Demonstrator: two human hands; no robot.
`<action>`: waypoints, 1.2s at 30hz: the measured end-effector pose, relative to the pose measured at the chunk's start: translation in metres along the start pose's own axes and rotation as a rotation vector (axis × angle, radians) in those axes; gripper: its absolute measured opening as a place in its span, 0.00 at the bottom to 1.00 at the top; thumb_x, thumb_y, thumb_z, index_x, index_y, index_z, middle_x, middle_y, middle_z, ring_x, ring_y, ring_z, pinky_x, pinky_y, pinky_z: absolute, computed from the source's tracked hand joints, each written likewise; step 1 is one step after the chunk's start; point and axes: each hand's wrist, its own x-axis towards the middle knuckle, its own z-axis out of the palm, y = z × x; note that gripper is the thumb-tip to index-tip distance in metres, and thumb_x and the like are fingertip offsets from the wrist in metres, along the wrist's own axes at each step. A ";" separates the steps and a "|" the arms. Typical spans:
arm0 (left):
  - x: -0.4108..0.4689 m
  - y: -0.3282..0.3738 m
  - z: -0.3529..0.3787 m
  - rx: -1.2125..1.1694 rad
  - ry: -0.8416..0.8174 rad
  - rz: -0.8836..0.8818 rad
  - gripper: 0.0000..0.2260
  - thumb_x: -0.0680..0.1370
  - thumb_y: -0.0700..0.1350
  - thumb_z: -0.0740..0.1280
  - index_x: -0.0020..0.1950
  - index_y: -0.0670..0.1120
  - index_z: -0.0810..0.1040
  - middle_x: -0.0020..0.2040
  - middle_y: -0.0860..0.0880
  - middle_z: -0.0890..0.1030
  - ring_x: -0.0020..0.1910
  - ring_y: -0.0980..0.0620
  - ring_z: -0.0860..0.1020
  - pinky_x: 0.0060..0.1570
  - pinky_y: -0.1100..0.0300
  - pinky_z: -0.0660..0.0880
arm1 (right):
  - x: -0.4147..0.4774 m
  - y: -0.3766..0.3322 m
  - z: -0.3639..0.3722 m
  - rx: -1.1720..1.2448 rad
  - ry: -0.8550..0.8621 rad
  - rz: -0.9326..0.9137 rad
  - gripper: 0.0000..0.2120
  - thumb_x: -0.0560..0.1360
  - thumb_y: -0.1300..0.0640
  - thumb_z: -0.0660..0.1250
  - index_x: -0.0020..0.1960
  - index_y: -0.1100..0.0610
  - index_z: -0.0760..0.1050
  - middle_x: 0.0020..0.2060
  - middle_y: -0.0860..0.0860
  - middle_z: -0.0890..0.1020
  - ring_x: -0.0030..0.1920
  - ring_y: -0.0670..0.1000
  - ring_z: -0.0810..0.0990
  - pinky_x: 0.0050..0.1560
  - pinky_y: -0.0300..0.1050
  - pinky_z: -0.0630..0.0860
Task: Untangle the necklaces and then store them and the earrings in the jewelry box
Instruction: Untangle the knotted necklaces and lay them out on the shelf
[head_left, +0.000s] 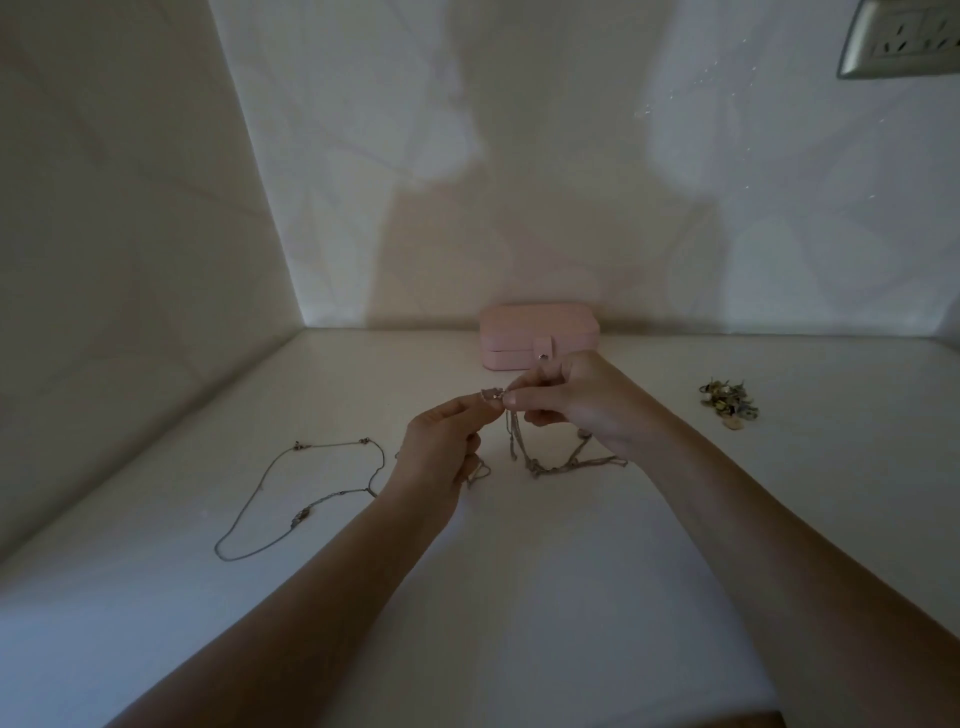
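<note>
Both hands are raised over the middle of the white surface, pinching a tangled silver necklace between them. My left hand pinches its upper end near a small pendant. My right hand pinches the same knot from the right, and the chains hang down in loops to the surface. A second thin silver necklace lies spread out on the left, apart from the hands. The pink jewelry box stands closed at the back against the wall. A pile of earrings lies at the right.
White walls close the surface at the back and on the left. A metal wall socket is at the upper right. The near edge of the surface runs along the bottom of the view.
</note>
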 end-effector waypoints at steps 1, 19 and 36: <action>-0.001 0.000 0.002 -0.015 -0.015 -0.002 0.05 0.77 0.39 0.66 0.50 0.41 0.82 0.27 0.54 0.63 0.23 0.58 0.58 0.20 0.68 0.57 | 0.000 0.000 0.002 -0.007 0.018 0.001 0.03 0.72 0.63 0.72 0.40 0.58 0.81 0.33 0.49 0.81 0.35 0.45 0.78 0.42 0.37 0.77; 0.001 0.002 0.002 -0.113 -0.055 -0.113 0.09 0.78 0.41 0.65 0.37 0.47 0.74 0.28 0.53 0.57 0.23 0.58 0.55 0.18 0.67 0.53 | 0.004 0.006 0.026 -0.002 0.230 -0.062 0.06 0.71 0.66 0.68 0.39 0.58 0.73 0.32 0.54 0.78 0.36 0.53 0.76 0.43 0.49 0.74; -0.002 -0.004 0.008 -0.026 0.031 -0.058 0.07 0.80 0.42 0.63 0.51 0.41 0.80 0.23 0.56 0.61 0.20 0.59 0.58 0.18 0.67 0.57 | 0.006 0.010 0.031 -0.009 0.193 0.028 0.07 0.77 0.61 0.63 0.41 0.58 0.77 0.37 0.53 0.79 0.40 0.50 0.77 0.45 0.46 0.74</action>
